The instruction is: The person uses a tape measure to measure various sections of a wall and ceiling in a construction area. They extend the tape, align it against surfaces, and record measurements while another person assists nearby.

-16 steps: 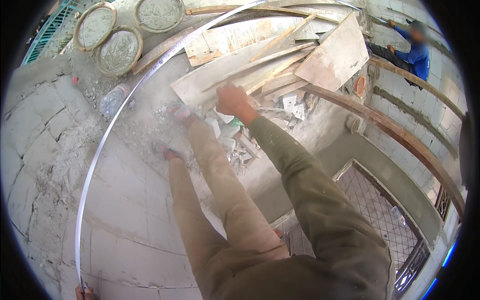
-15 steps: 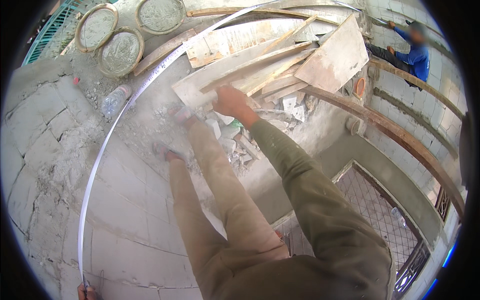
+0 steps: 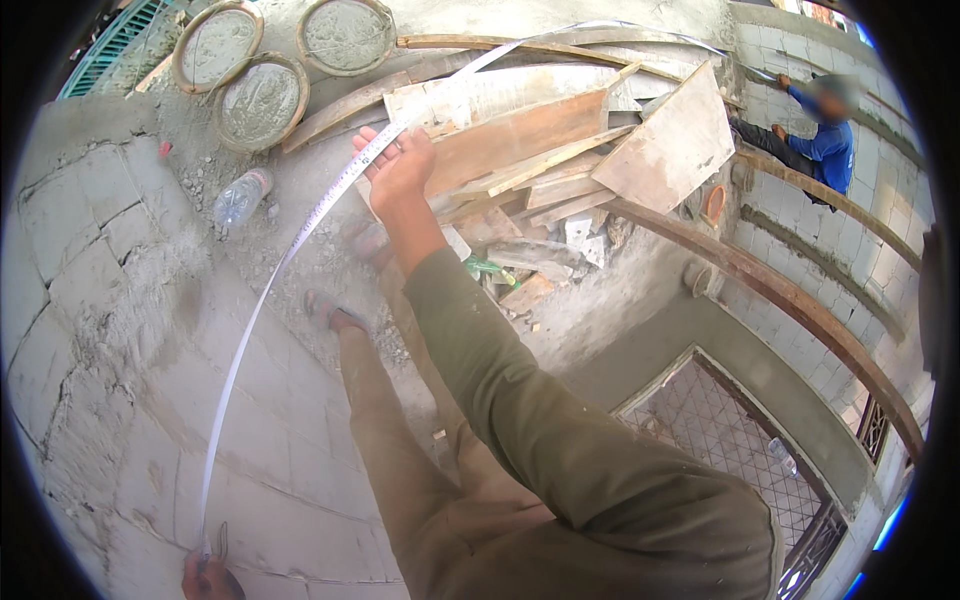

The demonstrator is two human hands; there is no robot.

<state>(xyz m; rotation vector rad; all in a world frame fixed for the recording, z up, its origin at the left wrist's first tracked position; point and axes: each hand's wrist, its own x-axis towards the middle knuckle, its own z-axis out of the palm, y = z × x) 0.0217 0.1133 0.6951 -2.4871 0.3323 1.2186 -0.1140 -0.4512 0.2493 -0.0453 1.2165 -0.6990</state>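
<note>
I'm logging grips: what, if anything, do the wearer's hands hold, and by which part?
Left hand: measuring tape, by its near end. Right hand: open, tape crossing it.

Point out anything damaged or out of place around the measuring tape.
Broken rubble lies strewn beside haphazardly piled wooden boards, and a clear plastic bottle lies on its side left of the measuring tape, looking like discarded litter.
</note>
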